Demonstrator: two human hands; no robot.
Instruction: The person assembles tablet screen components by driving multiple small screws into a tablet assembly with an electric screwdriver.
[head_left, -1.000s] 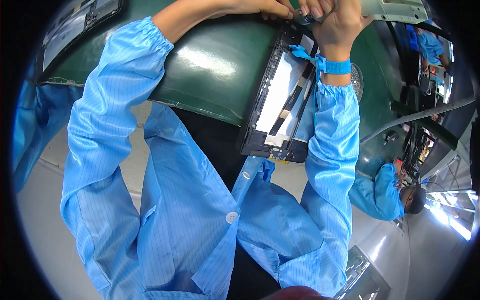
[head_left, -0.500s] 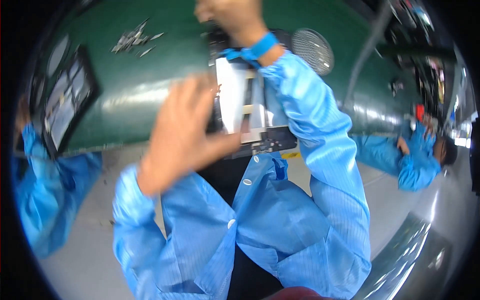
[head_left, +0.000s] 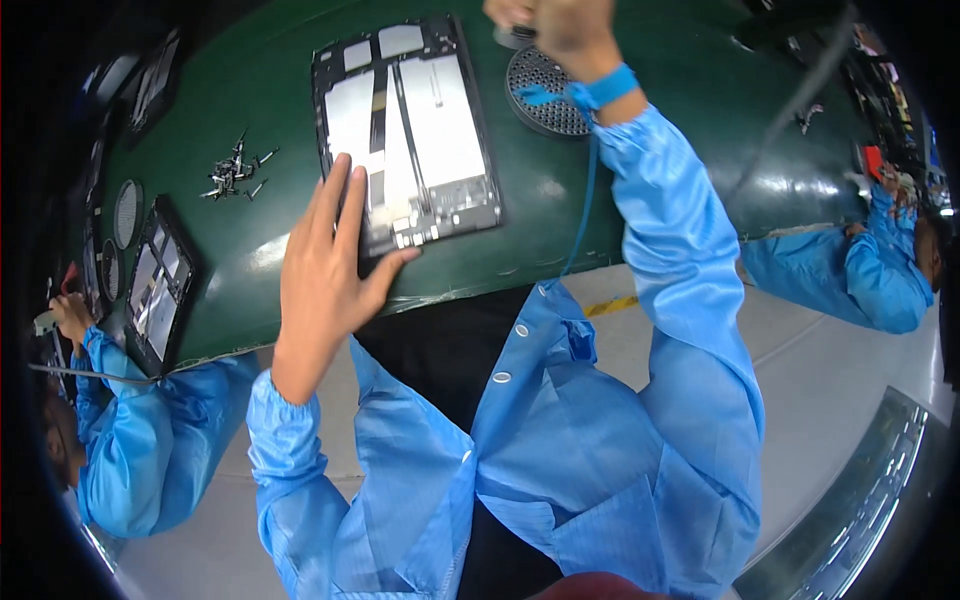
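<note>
An opened tablet lies on the green table, its black frame and silvery-white inner panels facing up. My left hand rests at its near left corner, fingers stretched out flat and thumb spread along the near edge. My right hand is at the far edge of view, curled and somewhat blurred. It is above the round, perforated dark tray. A small pale round thing with a dark top shows beneath its fingers; what it grips is hidden. A blue wrist strap with a cord circles my right wrist.
A heap of small screws or metal bits lies left of the tablet. Another opened tablet and round perforated trays stand farther left. People in blue smocks sit on both sides. A grey cable crosses at the right.
The view has turned. The tablet now lies farther from me on the table. My right hand has gone from over the tablet to the round tray; my left has settled on the tablet's corner.
</note>
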